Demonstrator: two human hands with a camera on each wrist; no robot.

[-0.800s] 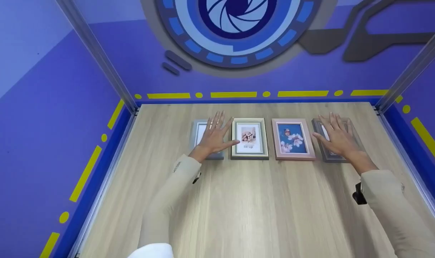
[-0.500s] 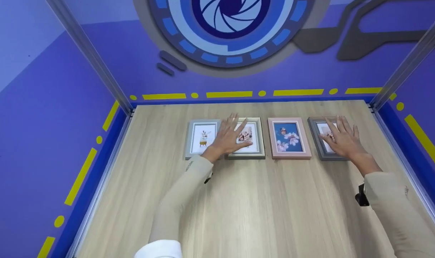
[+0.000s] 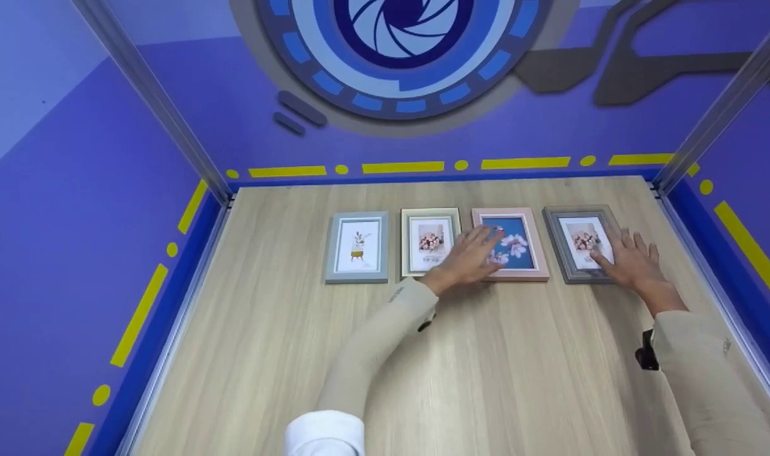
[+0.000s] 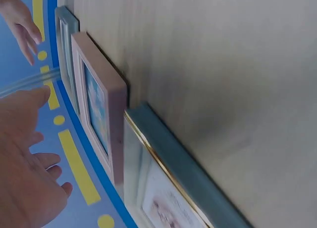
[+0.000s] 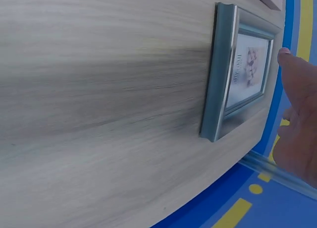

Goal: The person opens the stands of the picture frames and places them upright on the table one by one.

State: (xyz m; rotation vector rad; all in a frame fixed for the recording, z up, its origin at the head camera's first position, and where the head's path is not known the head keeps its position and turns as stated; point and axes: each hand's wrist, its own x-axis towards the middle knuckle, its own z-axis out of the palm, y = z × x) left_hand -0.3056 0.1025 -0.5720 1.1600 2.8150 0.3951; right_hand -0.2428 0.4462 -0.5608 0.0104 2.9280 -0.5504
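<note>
Four photo frames lie face up in a row on the wooden table. In the head view they are a light blue-grey frame (image 3: 328, 253), a cream-gold frame (image 3: 405, 244), a pink frame (image 3: 540, 240) and a dark grey frame (image 3: 554, 244). My left hand (image 3: 470, 256) hovers with spread fingers over the pink frame's lower left part, hiding some of its blossom picture. The left wrist view shows a gap between that hand (image 4: 27, 163) and the frames. My right hand (image 3: 637, 263) is by the dark grey frame's right side, holding nothing; contact is unclear.
The wooden table (image 3: 454, 380) stretches toward me from the row of frames. Blue-purple panels (image 3: 188, 101) with yellow marks enclose it at the back and both sides. Metal posts (image 3: 163, 107) stand in the back corners.
My left hand has swept right, from the light blue-grey frame past the cream-gold one to the pink one. My right hand has shifted slightly right and toward me, uncovering the dark grey frame's picture.
</note>
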